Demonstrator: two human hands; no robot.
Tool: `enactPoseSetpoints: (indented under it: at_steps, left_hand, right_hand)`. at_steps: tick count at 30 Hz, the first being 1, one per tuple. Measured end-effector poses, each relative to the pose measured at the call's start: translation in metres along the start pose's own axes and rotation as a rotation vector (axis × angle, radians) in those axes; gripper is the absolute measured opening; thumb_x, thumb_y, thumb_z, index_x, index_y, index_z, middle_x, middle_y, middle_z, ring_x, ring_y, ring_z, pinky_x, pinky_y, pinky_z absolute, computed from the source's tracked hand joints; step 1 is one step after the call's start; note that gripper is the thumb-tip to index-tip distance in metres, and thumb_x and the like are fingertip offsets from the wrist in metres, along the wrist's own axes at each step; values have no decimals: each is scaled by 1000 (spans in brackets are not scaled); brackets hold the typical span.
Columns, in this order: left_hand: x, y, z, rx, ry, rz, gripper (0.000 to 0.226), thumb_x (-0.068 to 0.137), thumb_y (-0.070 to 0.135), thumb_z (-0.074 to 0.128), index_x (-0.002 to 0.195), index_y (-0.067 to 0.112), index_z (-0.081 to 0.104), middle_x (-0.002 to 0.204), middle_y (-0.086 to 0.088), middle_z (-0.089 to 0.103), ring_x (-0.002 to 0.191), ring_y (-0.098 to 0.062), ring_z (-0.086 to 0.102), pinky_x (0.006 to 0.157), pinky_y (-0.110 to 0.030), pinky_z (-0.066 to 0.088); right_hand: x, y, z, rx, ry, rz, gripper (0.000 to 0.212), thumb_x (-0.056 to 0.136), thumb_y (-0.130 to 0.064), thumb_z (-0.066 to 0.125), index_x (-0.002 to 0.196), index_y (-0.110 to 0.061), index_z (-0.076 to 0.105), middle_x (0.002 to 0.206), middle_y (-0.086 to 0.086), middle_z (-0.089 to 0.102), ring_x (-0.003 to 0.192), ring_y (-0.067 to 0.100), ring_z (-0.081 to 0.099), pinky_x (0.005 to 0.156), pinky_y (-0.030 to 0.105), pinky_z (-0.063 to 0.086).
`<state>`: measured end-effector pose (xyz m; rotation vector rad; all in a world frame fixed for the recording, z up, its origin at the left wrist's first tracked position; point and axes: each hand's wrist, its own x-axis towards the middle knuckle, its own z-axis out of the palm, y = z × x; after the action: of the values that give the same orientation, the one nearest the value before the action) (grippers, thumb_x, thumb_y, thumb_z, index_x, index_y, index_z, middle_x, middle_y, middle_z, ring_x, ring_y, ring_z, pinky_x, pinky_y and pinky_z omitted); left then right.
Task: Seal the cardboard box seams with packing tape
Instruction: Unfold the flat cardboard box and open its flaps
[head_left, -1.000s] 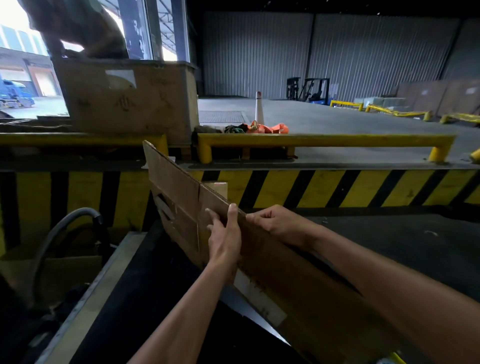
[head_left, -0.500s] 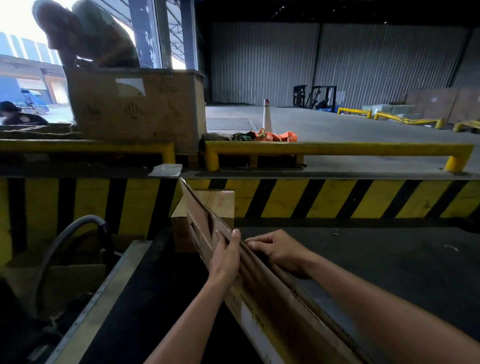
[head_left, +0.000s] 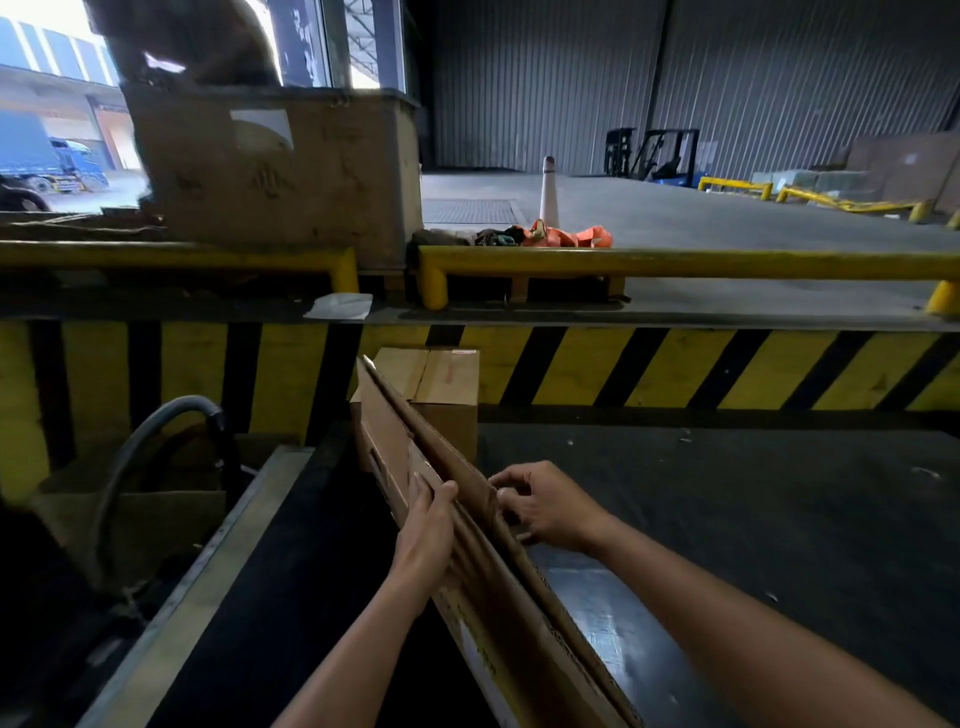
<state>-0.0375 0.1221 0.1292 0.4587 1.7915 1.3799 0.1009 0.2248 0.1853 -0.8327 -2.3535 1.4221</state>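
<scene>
Both hands, the left hand (head_left: 423, 525) and right hand (head_left: 545, 506), have fingers closed on the flat cardboard box (head_left: 498, 561), which could flop over sideways if they let go.

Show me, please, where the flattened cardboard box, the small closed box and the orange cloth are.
flattened cardboard box (head_left: 519, 613), head view, side panel below the hands.
small closed box (head_left: 449, 379), head view, top flap.
orange cloth (head_left: 569, 236), head view, its middle.

A dark work surface (head_left: 753, 519) stretches out ahead, scuffed and shiny in places. A flattened cardboard box (head_left: 498, 587) stands on edge across it, and a small closed box (head_left: 441, 395) sits at its far end, against the striped wall (head_left: 675, 369).
</scene>
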Motion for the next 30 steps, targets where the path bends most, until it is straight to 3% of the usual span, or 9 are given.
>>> enactPoseSetpoints:
  at_steps: [4, 6, 12, 15, 18, 21, 23, 27, 30]
  left_hand:
    - [10, -18, -12, 6, 9, -1, 100, 63, 80, 48, 155, 47, 24, 134, -12, 61, 110, -34, 67, 84, -56, 60]
    - [8, -22, -15, 6, 15, 4, 100, 64, 78, 47, 155, 45, 24, 135, -11, 61, 111, -33, 66, 85, -57, 59]
    - [-1, -24, -25, -9, 16, 33, 94, 71, 73, 47, 157, 46, 20, 137, -10, 58, 114, -32, 64, 93, -57, 55]
    - [3, -26, -27, -10, 19, 38, 89, 75, 72, 47, 156, 46, 21, 138, -11, 58, 113, -31, 66, 91, -57, 57]
    - [-2, -23, -25, 13, 20, 31, 97, 71, 73, 47, 158, 46, 13, 141, -11, 54, 116, -32, 62, 97, -57, 53]
    - [-18, -13, -18, 89, 89, 88, 78, 97, 47, 42, 159, 45, -6, 123, -12, 59, 103, -29, 64, 92, -53, 55]
    - [-23, -11, -12, 174, 135, 139, 79, 103, 33, 43, 158, 41, -13, 127, -12, 58, 101, -23, 62, 95, -48, 54]
    - [-28, -11, 2, 368, 142, 188, 113, 87, 36, 65, 155, 37, -26, 162, -13, 28, 137, -35, 46, 107, -51, 47]
    - [-33, -18, 13, 462, 133, 94, 124, 85, 28, 75, 156, 27, -26, 169, -9, -5, 149, -37, 27, 112, -51, 42]
  right_hand:
    - [2, 1, 15, -223, 53, -90, 45, 101, -17, 48, 142, -34, 51, 79, -18, 61, 62, -4, 60, 61, 19, 51]
    - [2, 1, 23, -292, 35, -115, 45, 102, -18, 44, 142, -38, 49, 71, -18, 58, 52, -3, 55, 53, 19, 44]
    - [-3, 0, 31, -326, -15, -157, 43, 100, -29, 45, 143, -26, 52, 74, -9, 65, 43, 0, 50, 44, 17, 34]
    - [-3, 0, 29, -360, -48, -159, 55, 95, -40, 58, 147, -28, 44, 75, -10, 61, 50, -7, 54, 49, 16, 39]
    - [0, 3, 26, -362, -41, -135, 56, 94, -22, 58, 147, -29, 44, 78, -7, 65, 56, -1, 59, 53, 22, 47]
    - [-1, 8, 25, -477, 6, -143, 52, 97, -15, 52, 146, -31, 46, 96, -1, 71, 72, 9, 64, 67, 32, 57]
    - [-4, 8, 26, -532, 3, -153, 50, 99, -15, 49, 146, -30, 45, 108, 3, 71, 83, 14, 65, 74, 31, 55]
    - [-7, 17, 33, -621, -8, -155, 57, 96, -8, 54, 146, -34, 45, 112, 5, 70, 94, 20, 67, 77, 32, 54]
    - [-13, 26, 33, -626, 30, -160, 53, 97, -12, 57, 144, -34, 47, 104, 0, 70, 91, 16, 66, 76, 28, 54]
